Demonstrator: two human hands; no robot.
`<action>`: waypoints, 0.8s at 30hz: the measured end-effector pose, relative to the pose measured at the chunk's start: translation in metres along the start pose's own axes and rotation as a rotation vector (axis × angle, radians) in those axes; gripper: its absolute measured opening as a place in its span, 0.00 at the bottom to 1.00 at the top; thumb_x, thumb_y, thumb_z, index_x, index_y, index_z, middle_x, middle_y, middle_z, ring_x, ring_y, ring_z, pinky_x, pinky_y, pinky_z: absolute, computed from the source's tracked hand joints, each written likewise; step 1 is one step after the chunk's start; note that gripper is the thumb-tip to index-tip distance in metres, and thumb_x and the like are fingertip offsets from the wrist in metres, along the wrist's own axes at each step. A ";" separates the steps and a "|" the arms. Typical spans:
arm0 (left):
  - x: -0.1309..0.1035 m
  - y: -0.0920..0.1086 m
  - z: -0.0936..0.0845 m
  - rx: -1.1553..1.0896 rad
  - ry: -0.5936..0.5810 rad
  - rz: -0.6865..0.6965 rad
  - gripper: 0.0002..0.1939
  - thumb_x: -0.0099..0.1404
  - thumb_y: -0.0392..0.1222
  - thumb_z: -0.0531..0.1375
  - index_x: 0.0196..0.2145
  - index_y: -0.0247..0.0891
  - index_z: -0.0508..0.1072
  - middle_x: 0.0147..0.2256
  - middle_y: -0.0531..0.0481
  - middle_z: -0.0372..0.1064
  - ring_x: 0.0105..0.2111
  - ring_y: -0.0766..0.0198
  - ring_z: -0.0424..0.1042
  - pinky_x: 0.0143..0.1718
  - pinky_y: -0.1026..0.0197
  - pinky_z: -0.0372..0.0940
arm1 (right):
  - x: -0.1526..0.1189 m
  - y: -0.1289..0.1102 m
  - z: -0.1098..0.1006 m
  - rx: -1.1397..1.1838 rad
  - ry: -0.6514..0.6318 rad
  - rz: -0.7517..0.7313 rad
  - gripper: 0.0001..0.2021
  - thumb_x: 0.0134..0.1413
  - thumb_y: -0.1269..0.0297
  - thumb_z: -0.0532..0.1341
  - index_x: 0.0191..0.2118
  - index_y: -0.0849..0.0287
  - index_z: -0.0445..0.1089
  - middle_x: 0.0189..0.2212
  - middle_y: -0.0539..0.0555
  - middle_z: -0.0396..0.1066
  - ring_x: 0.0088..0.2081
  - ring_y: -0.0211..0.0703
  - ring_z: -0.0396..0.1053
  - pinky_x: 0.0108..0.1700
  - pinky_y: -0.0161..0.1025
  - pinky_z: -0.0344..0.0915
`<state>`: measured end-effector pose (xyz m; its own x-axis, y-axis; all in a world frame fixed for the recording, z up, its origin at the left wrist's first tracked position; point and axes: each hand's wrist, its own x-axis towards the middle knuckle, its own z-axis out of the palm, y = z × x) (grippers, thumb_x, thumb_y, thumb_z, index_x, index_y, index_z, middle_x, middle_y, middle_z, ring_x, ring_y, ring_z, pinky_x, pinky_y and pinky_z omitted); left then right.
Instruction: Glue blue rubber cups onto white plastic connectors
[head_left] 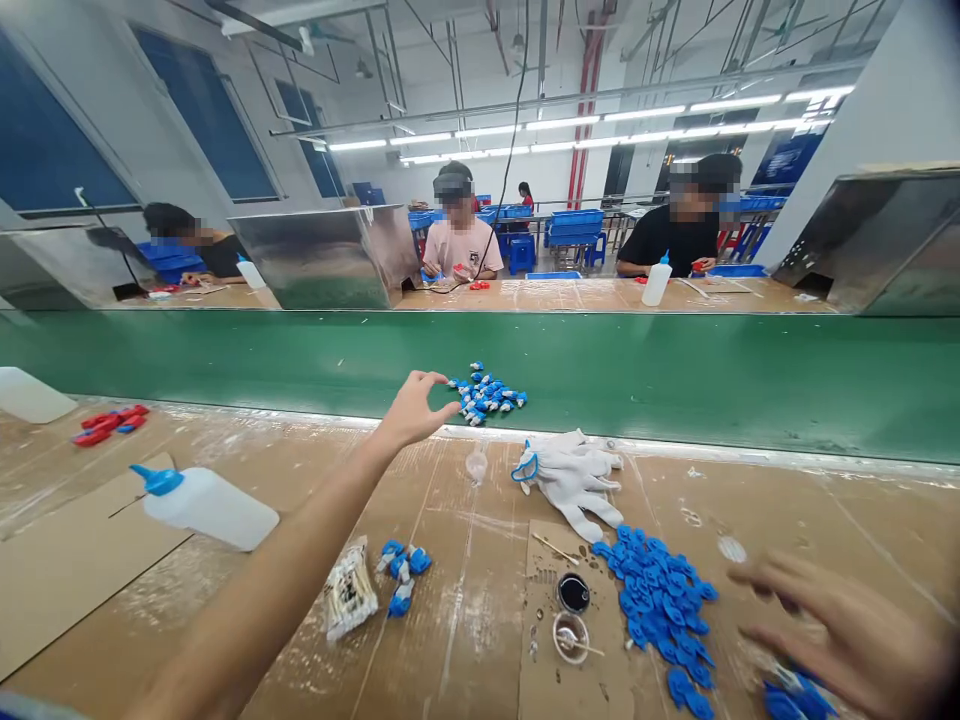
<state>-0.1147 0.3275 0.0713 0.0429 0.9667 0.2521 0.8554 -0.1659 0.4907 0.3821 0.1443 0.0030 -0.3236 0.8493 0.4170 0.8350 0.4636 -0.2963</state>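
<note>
1. Released, as far as I can see: the thumb and forefinger of my left hand (pixel 411 410) stand apart at the left edge of a heap of small blue-and-white pieces (pixel 489 395). My right hand (pixel 844 620) is blurred, its fingers spread, over some blue pieces (pixel 799 695) at lower right.
2. Around the rig I get a large room with pale walls (pixel 112 90), dark blue panels (pixel 206 110) and long tube lights (pixel 566 122) overhead.
3. Across my view runs a smooth green belt (pixel 712 375); the heap lies on it, by its near edge.
4. On my side is a worktable covered in brown cardboard (pixel 450 650), glossy in places and streaked with whitish marks.
5. Beyond the belt I see shiny boxy metal hoods (pixel 322 255) and three people (pixel 469 245) at work.
6. On my table: a spread of flat blue plastic parts (pixel 660 590), a white squeeze bottle with a blue nozzle (pixel 214 505) on its side, white knit gloves (pixel 574 475), a packet of cotton swabs (pixel 351 590) and a small round cup of dark liquid (pixel 574 592).
</note>
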 end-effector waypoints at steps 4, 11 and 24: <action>0.057 -0.021 0.034 0.134 -0.232 -0.032 0.48 0.48 0.62 0.71 0.64 0.40 0.68 0.66 0.31 0.58 0.67 0.32 0.58 0.65 0.33 0.58 | 0.142 -0.021 0.014 0.055 -0.186 -0.068 0.19 0.67 0.50 0.59 0.55 0.55 0.75 0.54 0.64 0.75 0.53 0.56 0.76 0.54 0.55 0.74; 0.098 -0.043 0.099 0.284 -0.461 -0.048 0.69 0.41 0.75 0.70 0.74 0.50 0.47 0.76 0.29 0.30 0.72 0.17 0.31 0.60 0.14 0.45 | 0.315 -0.049 0.165 -0.003 -0.502 -0.171 0.56 0.43 0.43 0.75 0.74 0.58 0.52 0.75 0.74 0.42 0.74 0.83 0.38 0.68 0.73 0.50; 0.178 -0.056 0.149 0.290 -0.346 0.249 0.35 0.72 0.53 0.61 0.71 0.45 0.56 0.74 0.37 0.44 0.72 0.36 0.49 0.67 0.26 0.51 | 0.398 -0.016 0.261 -0.072 -0.381 -0.166 0.26 0.66 0.53 0.64 0.66 0.55 0.63 0.67 0.61 0.61 0.64 0.59 0.64 0.63 0.64 0.64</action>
<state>-0.0783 0.5380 -0.0359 0.3893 0.9209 0.0172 0.9035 -0.3855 0.1871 0.1239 0.5407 -0.0504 -0.5862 0.8037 0.1022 0.7825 0.5943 -0.1855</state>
